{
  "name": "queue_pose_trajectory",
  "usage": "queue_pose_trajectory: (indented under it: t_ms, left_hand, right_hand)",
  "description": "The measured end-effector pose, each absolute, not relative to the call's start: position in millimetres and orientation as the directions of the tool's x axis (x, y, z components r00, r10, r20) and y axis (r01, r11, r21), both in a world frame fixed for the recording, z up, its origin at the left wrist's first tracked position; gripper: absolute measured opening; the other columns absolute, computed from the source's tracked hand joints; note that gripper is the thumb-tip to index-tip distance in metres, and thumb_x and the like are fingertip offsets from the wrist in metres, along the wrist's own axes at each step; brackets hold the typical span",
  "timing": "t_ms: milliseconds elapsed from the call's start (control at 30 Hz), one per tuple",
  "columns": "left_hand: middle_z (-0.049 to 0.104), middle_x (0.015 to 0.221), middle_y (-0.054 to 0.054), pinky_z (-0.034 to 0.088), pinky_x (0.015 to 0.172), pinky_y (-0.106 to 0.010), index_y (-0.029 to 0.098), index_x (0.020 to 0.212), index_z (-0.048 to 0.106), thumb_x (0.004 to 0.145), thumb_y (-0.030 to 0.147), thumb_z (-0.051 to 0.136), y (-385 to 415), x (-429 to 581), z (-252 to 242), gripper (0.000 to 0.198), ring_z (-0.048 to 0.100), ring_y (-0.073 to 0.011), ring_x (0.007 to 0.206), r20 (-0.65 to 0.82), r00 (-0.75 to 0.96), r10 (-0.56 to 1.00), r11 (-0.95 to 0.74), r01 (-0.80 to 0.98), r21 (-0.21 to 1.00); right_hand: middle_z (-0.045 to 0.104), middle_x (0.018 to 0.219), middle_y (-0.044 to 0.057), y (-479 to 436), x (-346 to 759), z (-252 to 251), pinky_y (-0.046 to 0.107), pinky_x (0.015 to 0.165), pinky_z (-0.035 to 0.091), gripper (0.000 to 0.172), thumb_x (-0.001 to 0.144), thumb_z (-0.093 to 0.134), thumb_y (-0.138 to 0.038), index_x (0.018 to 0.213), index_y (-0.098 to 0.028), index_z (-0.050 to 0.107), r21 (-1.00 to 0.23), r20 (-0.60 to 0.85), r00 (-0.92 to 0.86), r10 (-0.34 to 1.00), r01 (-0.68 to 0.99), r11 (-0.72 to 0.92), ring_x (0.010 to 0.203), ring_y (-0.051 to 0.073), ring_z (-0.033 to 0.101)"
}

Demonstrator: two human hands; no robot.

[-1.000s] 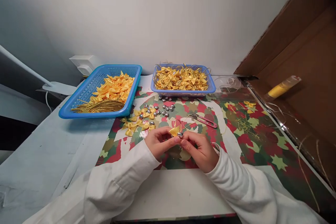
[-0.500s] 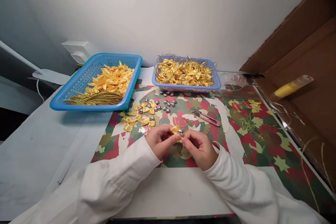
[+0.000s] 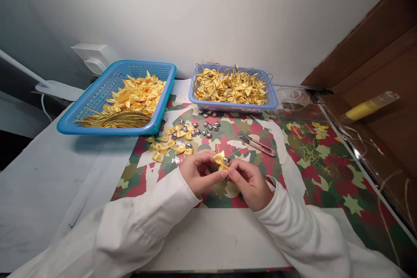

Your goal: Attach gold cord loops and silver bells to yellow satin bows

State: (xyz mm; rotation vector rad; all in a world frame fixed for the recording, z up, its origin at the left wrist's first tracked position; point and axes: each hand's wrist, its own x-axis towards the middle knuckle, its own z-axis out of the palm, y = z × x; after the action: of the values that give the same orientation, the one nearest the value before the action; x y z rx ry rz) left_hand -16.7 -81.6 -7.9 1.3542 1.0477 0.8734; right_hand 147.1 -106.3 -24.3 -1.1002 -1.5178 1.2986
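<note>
My left hand (image 3: 200,174) and my right hand (image 3: 249,181) meet just above the patterned mat (image 3: 312,169), both pinching one small yellow ribbon bow (image 3: 220,159) with a silver bead (image 3: 226,161) at its middle. Fingers of both hands are closed around it. Loose yellow bows (image 3: 166,144) and several silver beads (image 3: 205,128) lie on the mat just beyond my hands. Pink thread snips (image 3: 260,145) with a loop of gold cord rest to the right of them.
A large blue basket (image 3: 97,100) at the back left holds plain yellow bows and gold cords. A smaller blue basket (image 3: 233,106) behind the beads holds bows with gold loops. A brown cardboard box (image 3: 374,78) with a yellow tube (image 3: 368,107) stands at the right.
The view has tilted down a little, so the baskets sit higher in frame. My hands have turned the bow slightly and lifted it; both keep their pinch.
</note>
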Motion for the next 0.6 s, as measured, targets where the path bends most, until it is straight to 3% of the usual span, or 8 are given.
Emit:
queue_pose_trajectory:
  t_ms: [133,367,600]
  left_hand:
    - [0.056,0.068,-0.005,0.041,0.054,-0.026,0.011,0.064,0.064,0.065,0.030,0.069,-83.0,-16.0,-7.7,0.019,0.051,-0.0139,0.062,-0.105,0.279,0.954,0.088,0.075,0.993]
    - [0.055,0.056,-0.001,0.040,0.055,-0.026,0.012,0.061,0.061,0.061,0.033,0.068,-84.9,-13.9,-5.3,0.022,0.050,-0.0129,0.056,-0.288,0.239,0.927,0.282,0.062,0.957]
    - [0.049,0.051,0.003,0.035,0.051,-0.023,0.014,0.057,0.056,0.059,0.033,0.066,-85.2,-11.5,-8.8,0.022,0.044,-0.0092,0.051,-0.315,0.202,0.927,0.312,0.045,0.949]
  right_hand:
    - [0.043,0.059,-0.004,-106.6,146.5,-25.1,0.023,0.051,0.031,0.027,0.089,0.047,-0.032,0.066,-0.019,0.046,-0.986,0.068,-0.274,0.959,0.129,0.107,0.054,0.010,0.037]
    - [0.042,0.059,-0.004,-106.7,145.4,-25.4,0.023,0.051,0.030,0.026,0.089,0.047,-0.027,0.064,-0.019,0.043,-0.973,0.083,-0.281,0.956,0.186,0.139,0.053,0.010,0.037]
    - [0.040,0.056,-0.005,-106.8,144.9,-22.1,0.023,0.050,0.029,0.027,0.087,0.048,-0.025,0.062,-0.020,0.040,-0.967,0.085,-0.280,0.956,0.210,0.147,0.051,0.009,0.034]
